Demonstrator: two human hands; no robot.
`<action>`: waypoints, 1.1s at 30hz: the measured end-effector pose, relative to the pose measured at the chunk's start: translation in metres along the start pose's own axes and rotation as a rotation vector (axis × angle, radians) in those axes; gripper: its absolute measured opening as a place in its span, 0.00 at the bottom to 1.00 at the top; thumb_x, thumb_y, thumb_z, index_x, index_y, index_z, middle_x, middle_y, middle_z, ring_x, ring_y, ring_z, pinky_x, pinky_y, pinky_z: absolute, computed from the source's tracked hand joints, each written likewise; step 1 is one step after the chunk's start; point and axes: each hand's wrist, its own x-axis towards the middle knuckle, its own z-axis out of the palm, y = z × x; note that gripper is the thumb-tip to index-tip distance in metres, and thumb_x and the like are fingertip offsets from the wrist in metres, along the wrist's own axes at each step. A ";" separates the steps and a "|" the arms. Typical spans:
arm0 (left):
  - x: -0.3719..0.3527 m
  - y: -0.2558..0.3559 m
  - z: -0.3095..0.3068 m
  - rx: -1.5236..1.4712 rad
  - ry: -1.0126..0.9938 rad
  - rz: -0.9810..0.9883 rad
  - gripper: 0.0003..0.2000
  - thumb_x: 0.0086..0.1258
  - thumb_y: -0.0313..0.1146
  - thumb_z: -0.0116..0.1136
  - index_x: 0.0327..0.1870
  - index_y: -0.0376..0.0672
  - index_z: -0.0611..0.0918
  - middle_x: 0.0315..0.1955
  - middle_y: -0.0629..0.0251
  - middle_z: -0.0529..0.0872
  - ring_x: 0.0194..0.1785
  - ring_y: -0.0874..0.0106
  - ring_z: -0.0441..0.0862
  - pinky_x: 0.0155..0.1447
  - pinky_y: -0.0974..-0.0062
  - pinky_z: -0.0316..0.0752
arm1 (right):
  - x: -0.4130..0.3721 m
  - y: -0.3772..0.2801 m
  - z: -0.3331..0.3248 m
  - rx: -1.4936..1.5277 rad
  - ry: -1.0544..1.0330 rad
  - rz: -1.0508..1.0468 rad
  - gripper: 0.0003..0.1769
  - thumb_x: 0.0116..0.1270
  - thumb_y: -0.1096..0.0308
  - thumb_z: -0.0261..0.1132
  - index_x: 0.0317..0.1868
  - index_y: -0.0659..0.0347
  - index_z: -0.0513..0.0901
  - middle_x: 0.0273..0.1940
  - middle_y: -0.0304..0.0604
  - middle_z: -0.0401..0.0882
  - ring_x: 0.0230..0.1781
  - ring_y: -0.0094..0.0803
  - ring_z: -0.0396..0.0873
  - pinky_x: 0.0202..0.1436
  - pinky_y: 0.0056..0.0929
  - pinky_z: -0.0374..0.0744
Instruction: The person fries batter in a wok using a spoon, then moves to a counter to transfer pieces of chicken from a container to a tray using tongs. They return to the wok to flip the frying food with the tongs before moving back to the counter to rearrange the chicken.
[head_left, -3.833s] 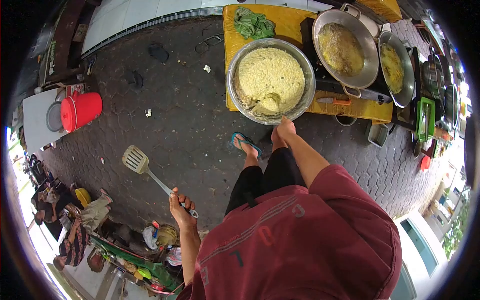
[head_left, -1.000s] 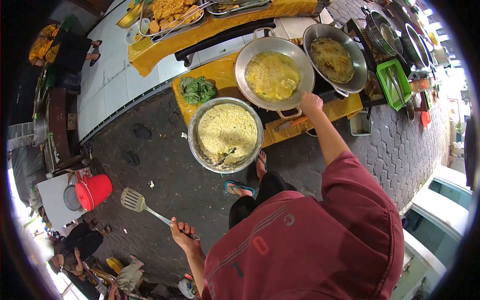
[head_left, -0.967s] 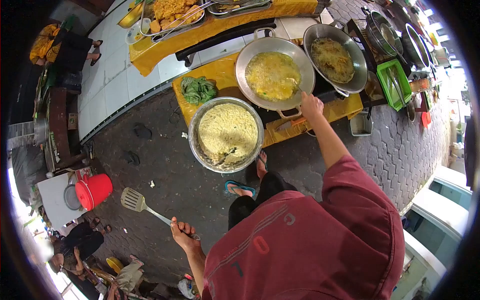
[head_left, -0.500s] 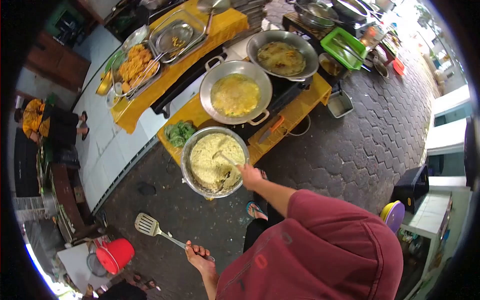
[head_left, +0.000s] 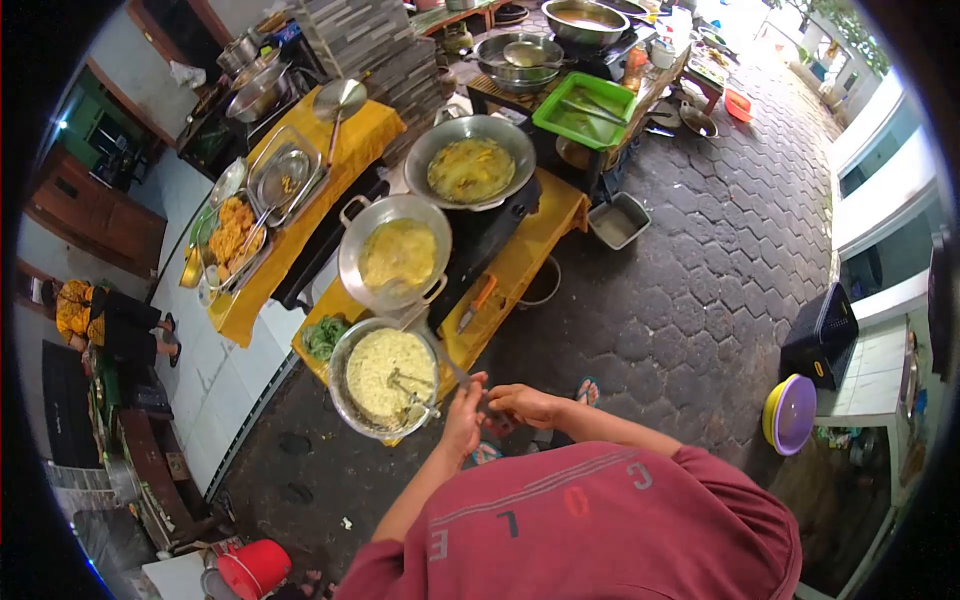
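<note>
Left hand (head_left: 462,418) clenched on spatula (head_left: 443,352) handle; I see long axis diagonal, blade pointing away toward wok (head_left: 352,262). Right hand (head_left: 527,404) alongside, grip unclear.

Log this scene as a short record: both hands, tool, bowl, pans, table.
left hand: beside the right hand, at the near end of a metal handle; grip unclear
right hand: against the left hand, grip unclear
handle: slants toward the near pan
bowl: yellow mix, spoon in it
near pan: yellow liquid
far pan: frying food
table: yellow cover
</note>
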 end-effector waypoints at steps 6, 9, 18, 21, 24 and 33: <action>0.082 -0.015 0.187 0.139 -0.444 -0.170 0.20 0.71 0.45 0.45 0.62 0.53 0.67 0.46 0.70 0.74 0.40 0.79 0.74 0.33 0.81 0.71 | -0.105 -0.031 -0.116 0.278 0.494 -0.250 0.10 0.58 0.72 0.53 0.42 0.57 0.73 0.27 0.36 0.71 0.22 0.23 0.69 0.18 0.24 0.66; 0.121 -0.036 0.250 0.291 -0.502 -0.213 0.22 0.72 0.47 0.42 0.66 0.55 0.62 0.45 0.71 0.74 0.43 0.77 0.74 0.48 0.72 0.70 | -0.148 -0.043 -0.181 0.392 0.654 -0.198 0.10 0.57 0.73 0.51 0.40 0.59 0.72 0.22 0.35 0.67 0.15 0.22 0.62 0.14 0.22 0.59; 0.206 -0.034 0.235 1.143 -0.545 0.036 0.22 0.67 0.45 0.48 0.61 0.48 0.69 0.49 0.58 0.77 0.52 0.62 0.75 0.53 0.66 0.70 | -0.173 -0.111 -0.325 0.263 0.791 -0.134 0.07 0.64 0.68 0.50 0.40 0.60 0.70 0.15 0.32 0.59 0.09 0.20 0.54 0.11 0.24 0.53; 0.243 -0.022 0.210 1.412 -0.451 0.015 0.22 0.65 0.44 0.50 0.59 0.47 0.71 0.52 0.52 0.75 0.55 0.55 0.73 0.57 0.63 0.68 | -0.150 -0.154 -0.343 0.164 0.820 -0.110 0.07 0.64 0.68 0.50 0.40 0.58 0.71 0.15 0.32 0.60 0.10 0.19 0.56 0.11 0.23 0.55; 0.270 -0.009 0.192 1.624 -0.279 -0.060 0.24 0.63 0.46 0.52 0.59 0.49 0.71 0.55 0.50 0.72 0.58 0.55 0.70 0.61 0.60 0.66 | -0.118 -0.147 -0.403 -0.251 0.785 -0.252 0.09 0.63 0.70 0.49 0.43 0.56 0.73 0.17 0.39 0.65 0.13 0.29 0.65 0.16 0.29 0.65; 0.257 0.017 0.180 1.084 0.159 -0.022 0.20 0.65 0.38 0.51 0.57 0.41 0.72 0.46 0.53 0.79 0.51 0.58 0.75 0.54 0.66 0.69 | -0.003 -0.295 -0.445 -1.103 0.871 -0.180 0.20 0.62 0.69 0.51 0.56 0.57 0.70 0.41 0.59 0.78 0.44 0.54 0.76 0.46 0.48 0.72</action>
